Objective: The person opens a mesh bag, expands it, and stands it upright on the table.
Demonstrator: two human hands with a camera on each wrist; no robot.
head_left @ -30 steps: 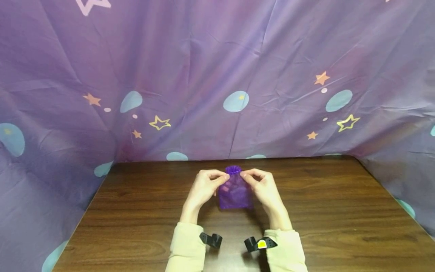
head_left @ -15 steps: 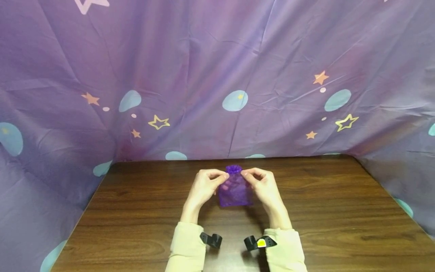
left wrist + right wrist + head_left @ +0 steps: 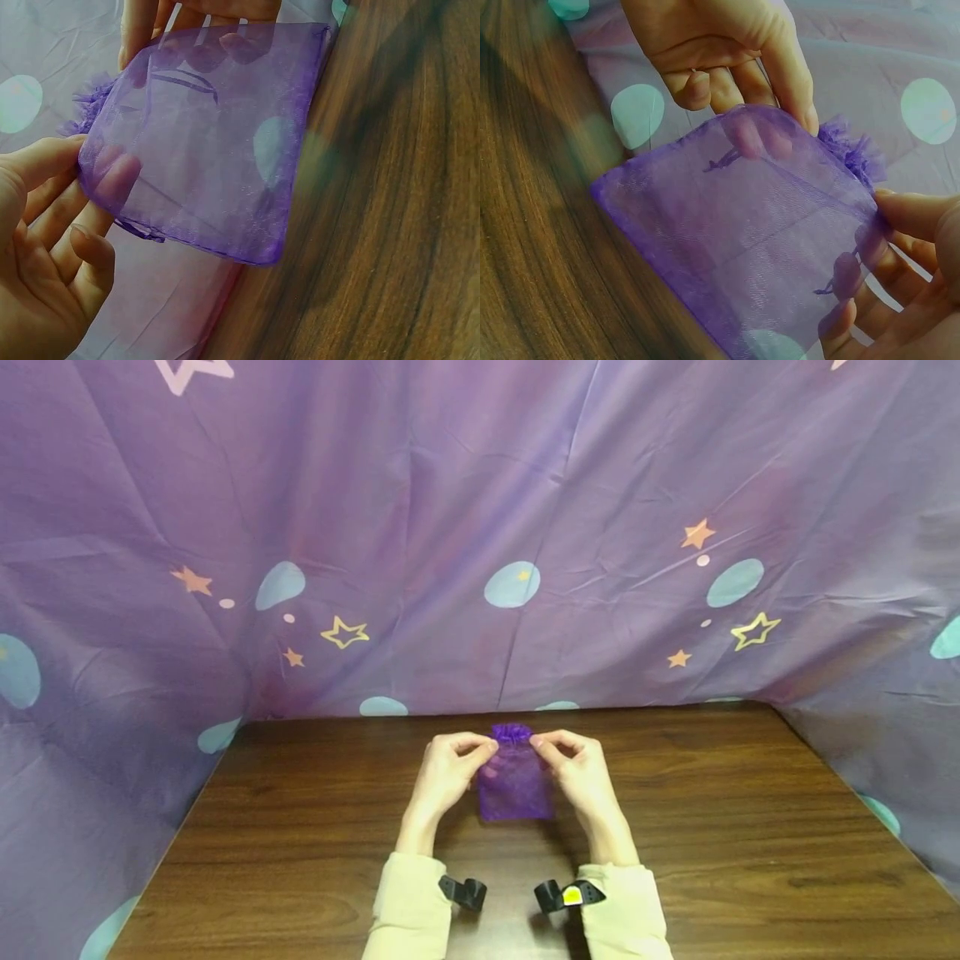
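A small sheer purple organza drawstring bag (image 3: 516,792) is held up over the table between both hands, its flat lower edge toward the person. Its ruffled mouth (image 3: 853,154) is gathered. My left hand (image 3: 446,770) pinches one upper corner just below the gathers between thumb and fingers. The opposite corner is pinched the same way by my right hand (image 3: 584,770). Through the thin cloth, fingertips of both hands show behind it. Short drawstring ends dangle at both sides, one cord (image 3: 141,229) by the left fingers and another cord (image 3: 825,289) by the right ones. Nothing shows inside the bag.
The brown wood-grain table (image 3: 300,835) reaches back to a purple curtain (image 3: 420,527) printed with stars and blue ovals, which also hangs at both sides. Black wrist mounts (image 3: 463,893) sit on the inner side of both light sleeves (image 3: 408,906).
Both hands keep their pinch on the bag and have drawn very slightly apart, so the gathered mouth looks a little wider. The head view has swung slightly to the right.
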